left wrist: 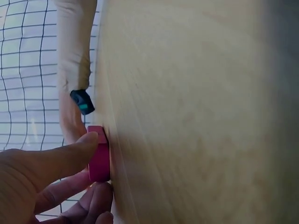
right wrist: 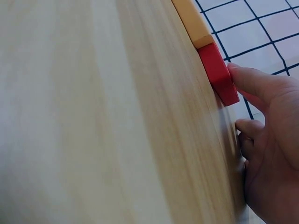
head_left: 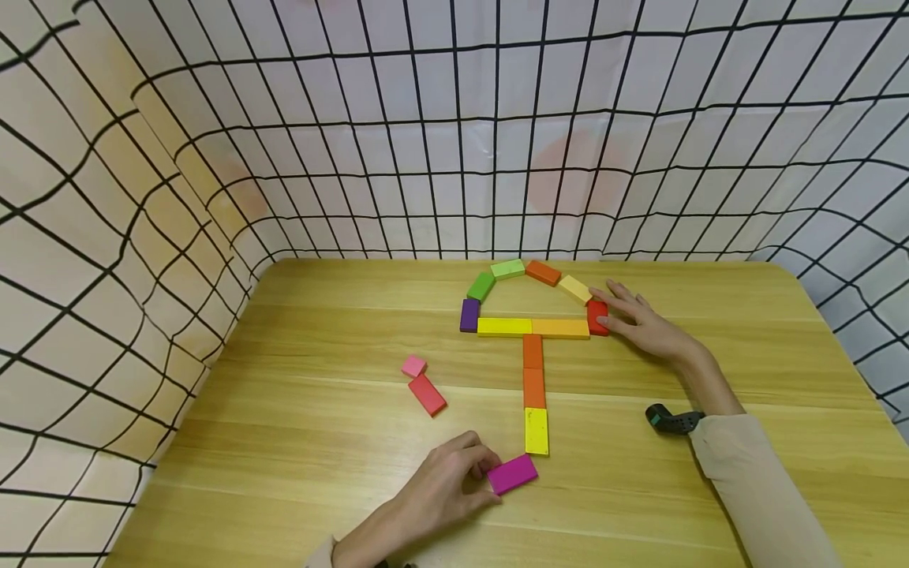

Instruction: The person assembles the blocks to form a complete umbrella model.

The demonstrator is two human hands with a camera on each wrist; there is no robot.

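Note:
In the head view a magenta block [head_left: 513, 474] lies just below the yellow block [head_left: 536, 431] that ends a vertical row. My left hand [head_left: 450, 481] pinches its left end between thumb and fingers; the left wrist view shows the thumb on the magenta block [left wrist: 99, 161]. At the right end of a horizontal bar is a red block [head_left: 597, 317]. My right hand [head_left: 642, 323] rests beside it, fingers extended and fairly straight. In the right wrist view the thumb touches the side of the red block [right wrist: 218, 74], which meets an orange block [right wrist: 192, 21].
Green, light green, orange and pale yellow blocks arch over the bar from a purple block [head_left: 469, 315]. A pink block [head_left: 414, 366] and a pinkish-red block [head_left: 428, 394] lie to the left on the wooden table [head_left: 305, 442]. A black grid-patterned curtain [head_left: 426, 142] stands behind.

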